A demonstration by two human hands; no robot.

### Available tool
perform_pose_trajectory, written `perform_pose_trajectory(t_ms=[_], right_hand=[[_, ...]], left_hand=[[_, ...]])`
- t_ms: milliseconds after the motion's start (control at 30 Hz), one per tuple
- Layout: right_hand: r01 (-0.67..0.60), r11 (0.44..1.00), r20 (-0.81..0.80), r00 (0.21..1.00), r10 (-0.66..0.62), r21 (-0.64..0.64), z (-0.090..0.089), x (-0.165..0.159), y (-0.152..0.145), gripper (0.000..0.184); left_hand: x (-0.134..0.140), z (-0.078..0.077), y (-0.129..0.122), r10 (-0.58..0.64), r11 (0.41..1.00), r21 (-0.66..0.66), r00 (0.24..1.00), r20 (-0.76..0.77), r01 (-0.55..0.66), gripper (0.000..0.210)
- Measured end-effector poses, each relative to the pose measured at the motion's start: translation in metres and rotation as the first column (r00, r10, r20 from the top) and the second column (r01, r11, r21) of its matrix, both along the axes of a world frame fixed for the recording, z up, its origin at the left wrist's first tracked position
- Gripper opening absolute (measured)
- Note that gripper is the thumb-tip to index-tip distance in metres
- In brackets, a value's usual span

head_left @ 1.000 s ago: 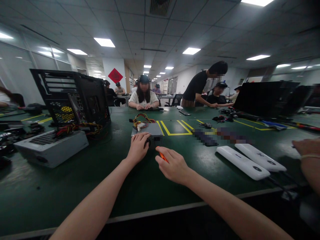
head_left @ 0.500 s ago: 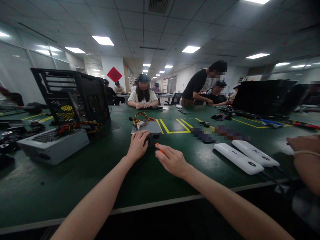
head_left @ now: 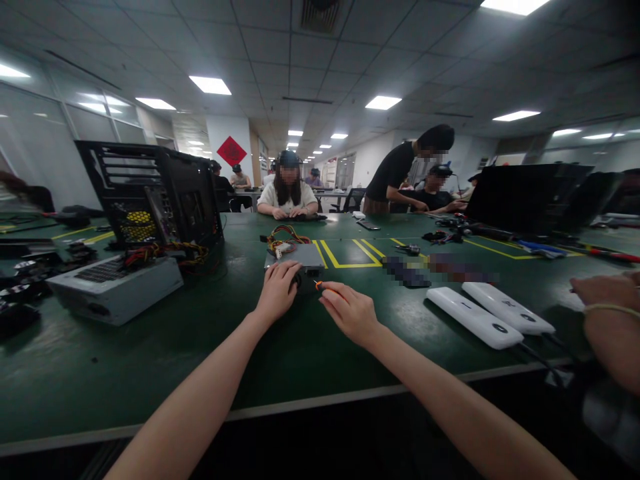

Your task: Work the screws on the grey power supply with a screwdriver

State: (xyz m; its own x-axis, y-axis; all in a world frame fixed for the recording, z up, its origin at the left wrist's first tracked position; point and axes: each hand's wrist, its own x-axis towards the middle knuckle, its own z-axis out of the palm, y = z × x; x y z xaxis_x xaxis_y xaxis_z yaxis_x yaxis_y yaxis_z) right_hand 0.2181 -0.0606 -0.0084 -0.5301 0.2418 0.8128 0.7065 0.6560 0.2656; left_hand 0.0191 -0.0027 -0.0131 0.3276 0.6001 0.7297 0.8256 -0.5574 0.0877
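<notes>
A small grey power supply unit (head_left: 307, 255) with a bundle of coloured cables (head_left: 284, 236) on top is on the green table in front of me. My left hand (head_left: 278, 288) grips its near left side, fingers over the top edge and thumb by the round fan opening. In my right hand (head_left: 350, 313) is a small screwdriver (head_left: 319, 285) with an orange handle, pinched between thumb and fingers. Its thin tip points up and left toward the unit's near face, just short of the power socket as far as I can see. My palm covers most of the handle.
A larger power supply (head_left: 117, 290) and an open black computer case (head_left: 160, 193) stand on the left. Two white power banks (head_left: 475, 317) with cables lie on the right, near a neighbour's hand (head_left: 607, 300). Another person (head_left: 287, 190) sits across the green table (head_left: 300, 353).
My right hand has drawn slightly right, and the screwdriver's thin tip now shows. The power supply's near face looks tipped down a little. My left hand stays on it.
</notes>
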Motion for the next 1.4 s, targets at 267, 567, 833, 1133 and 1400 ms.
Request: perform_pose_trajectory(t_ms=[267, 567, 833, 1133, 1400], right_hand=[[-0.048, 0.996, 0.145, 0.989, 0.037, 0.071, -0.001, -0.002, -0.002, 0.02], [-0.041, 0.999, 0.054, 0.998, 0.04, 0.029, 0.004, -0.003, -0.002, 0.009], [-0.173, 0.985, 0.184, 0.969, 0.166, 0.02, 0.001, -0.008, 0.005, 0.012], [-0.304, 0.922, 0.041, 0.946, 0.322, -0.24, 0.01, -0.01, -0.003, 0.027], [-0.369, 0.888, -0.1, 0.929, 0.356, -0.274, 0.008, -0.01, -0.006, 0.029]], left_hand=[[0.001, -0.001, 0.001, -0.001, 1.0, -0.004, 1.0, 0.011, 0.001, 0.046], [0.001, 0.001, 0.001, 0.006, 1.0, -0.008, 1.0, 0.02, -0.006, 0.043], [0.0, 0.004, 0.003, -0.002, 1.0, -0.024, 1.0, 0.029, 0.002, 0.04], [-0.003, 0.003, 0.006, -0.005, 1.0, -0.031, 1.0, 0.019, 0.005, 0.04], [-0.002, 0.005, 0.005, -0.003, 0.999, -0.037, 1.0, 0.027, 0.004, 0.041]])
